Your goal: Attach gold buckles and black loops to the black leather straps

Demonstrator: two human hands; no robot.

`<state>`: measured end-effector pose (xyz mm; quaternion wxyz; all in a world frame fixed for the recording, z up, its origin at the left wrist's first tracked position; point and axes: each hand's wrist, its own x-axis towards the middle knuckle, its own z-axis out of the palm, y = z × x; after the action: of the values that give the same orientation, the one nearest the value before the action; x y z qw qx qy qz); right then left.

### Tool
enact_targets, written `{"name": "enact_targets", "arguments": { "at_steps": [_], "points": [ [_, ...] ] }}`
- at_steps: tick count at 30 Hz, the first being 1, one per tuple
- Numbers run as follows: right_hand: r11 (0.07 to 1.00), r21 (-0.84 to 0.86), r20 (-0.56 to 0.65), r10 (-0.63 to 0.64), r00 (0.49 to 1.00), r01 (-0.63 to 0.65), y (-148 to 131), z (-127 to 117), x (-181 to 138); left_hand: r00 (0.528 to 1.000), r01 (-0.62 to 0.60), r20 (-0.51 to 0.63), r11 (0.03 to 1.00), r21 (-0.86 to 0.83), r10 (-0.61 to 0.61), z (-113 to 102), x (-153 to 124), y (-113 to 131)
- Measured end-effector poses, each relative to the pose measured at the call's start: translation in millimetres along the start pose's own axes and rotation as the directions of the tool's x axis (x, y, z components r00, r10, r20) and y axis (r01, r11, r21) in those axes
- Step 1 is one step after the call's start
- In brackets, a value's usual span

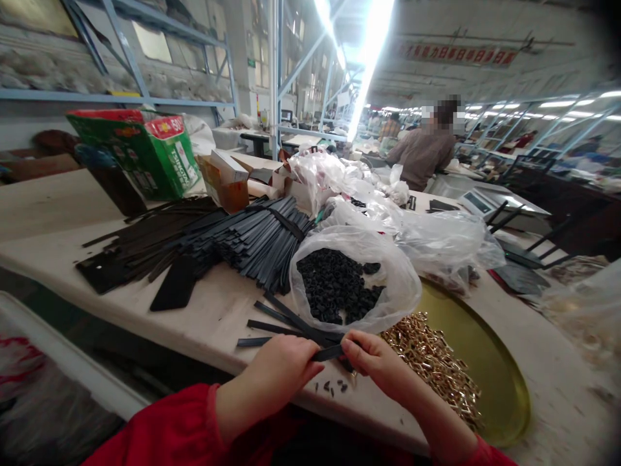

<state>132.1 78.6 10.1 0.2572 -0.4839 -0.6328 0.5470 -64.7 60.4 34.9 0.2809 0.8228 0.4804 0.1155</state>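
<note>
A short dark strap (328, 353) stretches between my two hands at the table's front edge. My left hand (277, 367) is closed on its left part, thumb pointing right. Fingers pinched, my right hand (371, 360) grips the strap's right end; whatever else may be in that pinch is hidden. Several loose dark strips (272, 327) lie just beyond my left hand. Behind my hands, an open clear plastic bag (402, 285) holds many small black pieces (334, 285). Small gold metal fittings (431, 362) are heaped on a gold oval tray (504, 388) to the right.
A bundle of dark strips (257, 239) lies at the left, near a green and red carton (140, 152) and a small open box (226, 178). Several plastic bags (436, 239) fill the back. A person (422, 155) stands farther off. Small black scraps (332, 387) lie near the front edge.
</note>
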Motion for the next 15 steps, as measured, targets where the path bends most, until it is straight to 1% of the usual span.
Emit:
{"name": "enact_targets", "arguments": {
  "at_steps": [2,3,4,5,6,8,9,10,11,13,15],
  "points": [
    [1.0,0.006,-0.048,-0.006,0.999,0.007,1.8,-6.5,11.1,0.997,0.068,0.051,0.991,-0.114,-0.063,-3.1,5.9,-4.7],
    [1.0,-0.011,-0.098,-0.022,0.995,0.021,3.4,-11.6,17.6,0.991,0.118,0.08,0.973,-0.198,-0.104,-4.6,8.4,-6.4],
    [0.998,-0.054,-0.163,-0.048,0.985,0.039,5.3,-17.7,24.3,0.98,0.187,0.126,0.935,-0.303,-0.155,-5.7,10.6,-7.9],
    [0.991,-0.123,-0.234,-0.084,0.968,0.056,7.5,-24.3,30.9,0.961,0.266,0.183,0.869,-0.418,-0.206,-6.1,12.6,-9.3],
    [0.976,-0.209,-0.3,-0.126,0.946,0.064,9.8,-30.9,37.0,0.937,0.345,0.248,0.776,-0.529,-0.248,-5.9,14.4,-10.8],
    [0.922,-0.383,-0.371,-0.205,0.906,0.052,13.8,-41.0,46.2,0.885,0.465,0.359,0.551,-0.693,-0.296,-3.2,17.0,-13.9],
    [0.894,-0.446,-0.374,-0.23,0.899,0.043,15.1,-43.4,48.8,0.87,0.491,0.384,0.454,-0.744,-0.31,-1.3,17.8,-15.5],
    [0.874,-0.484,-0.359,-0.239,0.902,0.039,15.9,-43.8,50.0,0.864,0.494,0.391,0.382,-0.781,-0.318,0.8,18.2,-17.1],
    [0.863,-0.503,-0.335,-0.235,0.912,0.038,16.0,-42.4,50.1,0.863,0.488,0.388,0.334,-0.806,-0.324,2.8,18.2,-18.3],
    [0.858,-0.512,-0.283,-0.215,0.935,0.042,14.9,-36.6,48.2,0.862,0.478,0.382,0.284,-0.831,-0.332,5.9,17.6,-19.6],
    [0.847,-0.53,-0.253,-0.213,0.944,0.049,13.3,-31.3,47.0,0.862,0.475,0.382,0.268,-0.838,-0.334,7.6,16.9,-19.2]
  ]
}}
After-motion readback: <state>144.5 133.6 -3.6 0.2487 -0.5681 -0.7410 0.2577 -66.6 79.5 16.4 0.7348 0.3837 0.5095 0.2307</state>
